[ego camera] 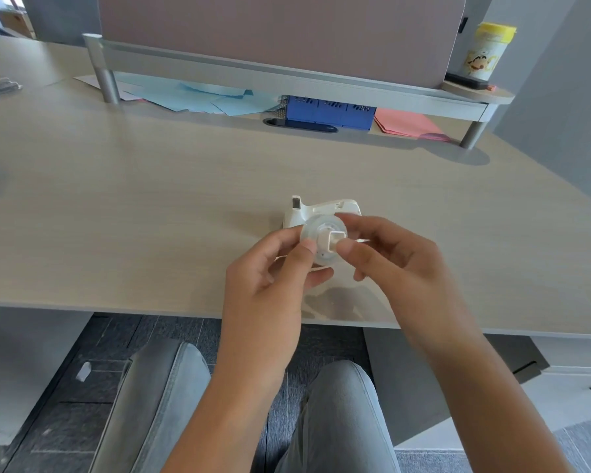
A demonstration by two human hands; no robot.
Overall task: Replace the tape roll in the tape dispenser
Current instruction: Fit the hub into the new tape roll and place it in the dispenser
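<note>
I hold a clear tape roll point(323, 242) just above the near edge of the desk point(151, 206), my left hand point(270, 278) pinching its rim between thumb and fingers so it faces up at me. My right hand point(389, 257) pinches the white spindle point(331, 241) at the roll's centre, probably to seat it or pull it free. The white tape dispenser point(325, 208) sits on the desk just behind my hands, its cradle seemingly empty, within easy reach.

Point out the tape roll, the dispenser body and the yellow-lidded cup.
tape roll point(313, 233): head view, on its clear flat side face, left of the hub.
dispenser body point(347, 205): head view, on the white top edge behind the roll.
yellow-lidded cup point(481, 61): head view, on its printed side wall.
</note>
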